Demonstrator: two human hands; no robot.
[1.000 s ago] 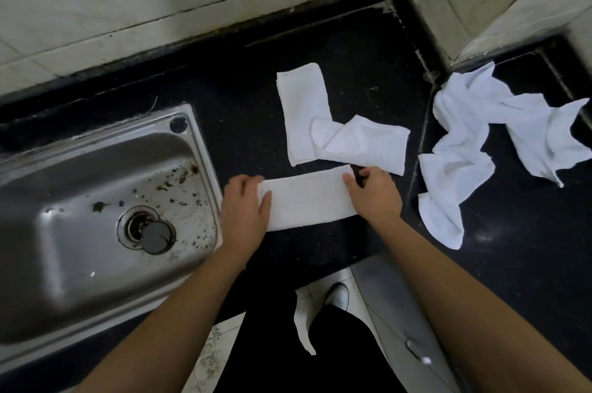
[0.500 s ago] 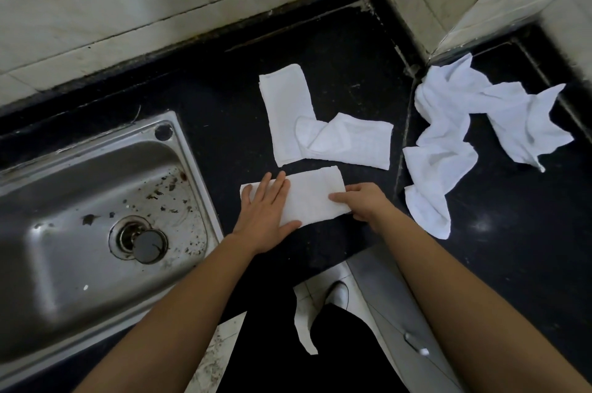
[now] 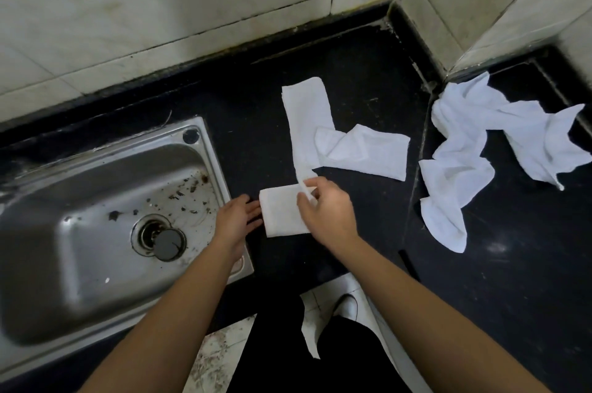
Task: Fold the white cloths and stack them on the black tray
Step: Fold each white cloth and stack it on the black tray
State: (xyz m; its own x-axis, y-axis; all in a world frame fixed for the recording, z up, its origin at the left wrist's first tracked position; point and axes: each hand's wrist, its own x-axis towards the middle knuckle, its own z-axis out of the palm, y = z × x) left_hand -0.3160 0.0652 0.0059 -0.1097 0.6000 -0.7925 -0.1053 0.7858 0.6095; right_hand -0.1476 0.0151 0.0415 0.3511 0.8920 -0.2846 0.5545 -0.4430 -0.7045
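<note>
The right hand pinches one end of the white cloth between thumb and fingertips. The rest lies flat beneath those fingers. The left hand has straight, slightly spread fingers whose tips touch the cloth's near edge.

Me, head cam: L hand & R hand bare, forearms bare to frame edge. Legs in black trousers, plain fabric. One white shoe in view, approx. rounded toe.
</note>
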